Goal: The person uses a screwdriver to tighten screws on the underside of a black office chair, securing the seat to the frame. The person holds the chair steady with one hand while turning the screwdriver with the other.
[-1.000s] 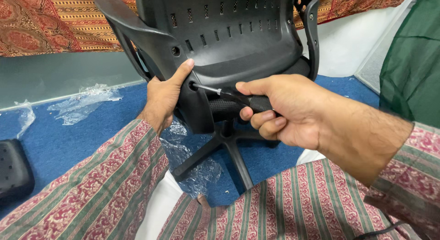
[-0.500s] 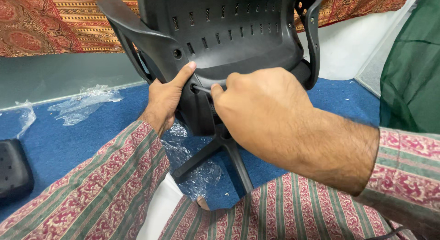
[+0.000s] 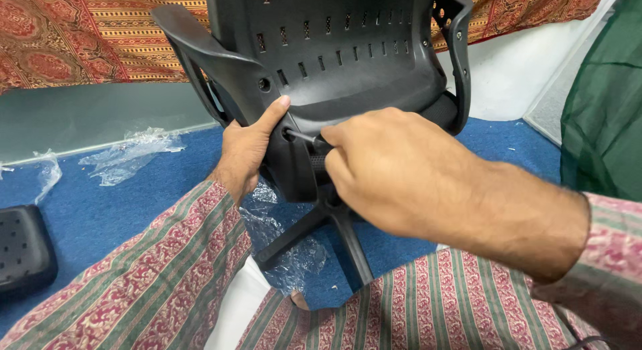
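A blue carpet [image 3: 100,209] is lying under scraps of clear plastic wrap [image 3: 130,153], with a patterned red cloth [image 3: 80,36] hanging along the wall behind. The left hand [image 3: 247,153] is gripping the back edge of the black office chair [image 3: 334,69], thumb stretched up beside a screw hole. The right hand [image 3: 394,173] is closing firmly around a screwdriver [image 3: 309,141], whose tip is sitting in that hole.

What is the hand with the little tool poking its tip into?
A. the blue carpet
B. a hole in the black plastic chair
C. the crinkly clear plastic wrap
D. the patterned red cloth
B: the right hand holds a thin metal tool whose tip enters a hole in the black plastic chair.
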